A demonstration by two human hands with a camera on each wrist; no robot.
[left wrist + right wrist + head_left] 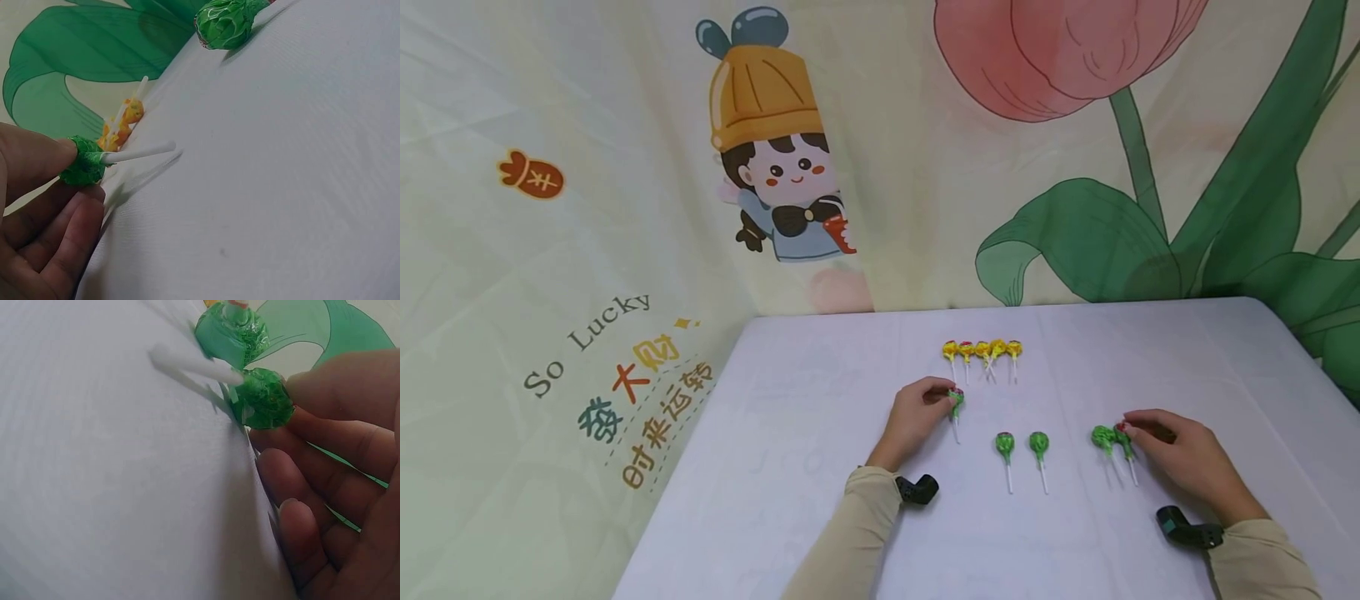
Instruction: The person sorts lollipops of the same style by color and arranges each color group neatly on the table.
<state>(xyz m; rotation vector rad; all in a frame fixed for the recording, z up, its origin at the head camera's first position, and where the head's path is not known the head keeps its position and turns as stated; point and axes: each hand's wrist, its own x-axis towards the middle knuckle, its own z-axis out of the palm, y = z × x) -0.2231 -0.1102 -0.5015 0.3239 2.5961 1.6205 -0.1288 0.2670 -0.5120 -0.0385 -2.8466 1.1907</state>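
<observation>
My left hand (917, 419) pinches a green lollipop (83, 164) by its wrapped head, just in front of the yellow row, its white stick pointing toward me. On the right, my right hand (1187, 458) holds another green lollipop (265, 399) between thumb and fingers at its head. Right beside that one lies a further green lollipop (1103, 438), overlapping it in the head view. Two more, a green lollipop (1004, 446) and its neighbour, a green lollipop (1039, 444), lie side by side between my hands with sticks toward me.
Several yellow lollipops (983, 350) lie in a row toward the back of the white-covered table (820, 375). Behind the table hangs a printed curtain (910, 167) with a tulip and a cartoon figure. A black wrist camera (917, 489) sits on the left sleeve, another (1187, 527) on the right.
</observation>
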